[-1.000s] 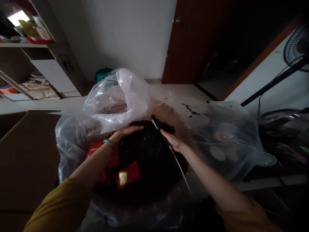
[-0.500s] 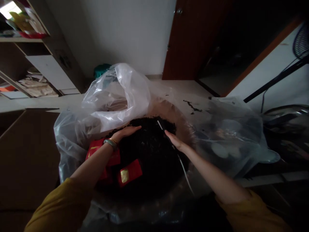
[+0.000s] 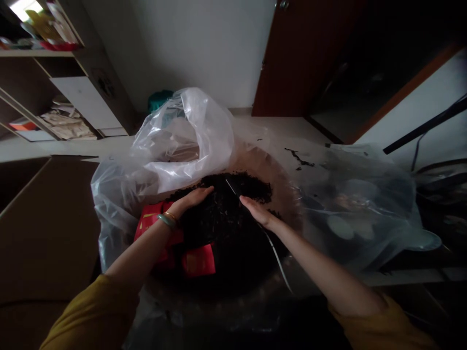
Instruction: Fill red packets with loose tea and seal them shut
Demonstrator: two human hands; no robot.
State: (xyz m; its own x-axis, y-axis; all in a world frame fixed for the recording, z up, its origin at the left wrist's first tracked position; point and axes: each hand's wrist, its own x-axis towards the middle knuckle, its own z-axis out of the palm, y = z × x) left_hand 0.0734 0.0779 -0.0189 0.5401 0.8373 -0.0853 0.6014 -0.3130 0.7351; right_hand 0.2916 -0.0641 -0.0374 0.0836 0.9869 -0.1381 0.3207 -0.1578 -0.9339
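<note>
The dark leaves [image 3: 226, 211] lay heaped in a round brown tray [image 3: 251, 158], loosest in the dip between two hands. The left hand [image 3: 195, 198] rested at one side of that dip, fingers straight and grip released. The right hand [image 3: 258, 211] faced it, fingers stretched along a black tool [image 3: 235, 190] whose pale cord [image 3: 280, 266] trailed toward the near rim; whether that grip held the tool or only lay against it, one cannot tell.

Half a second earlier the fingertips had been farther apart; now they had drawn closer together, and more loose strands showed between them. That suggested the leaves were being worked from both sides.

By the left wrist a stack of red boxes [image 3: 149, 216] sat partly behind the forearm. The loose red packet [image 3: 199, 261] in front now lay squarer, its bright gold patch gone dull, so the leaves under it had probably shifted.

A cloudy bag [image 3: 215, 129] bulged behind the tray on the left, a clear bag [image 3: 350, 194] spread to the right, and stray crumbs [image 3: 301, 158] lay beyond the rim. A carton [image 3: 51, 218] stood farther left.
</note>
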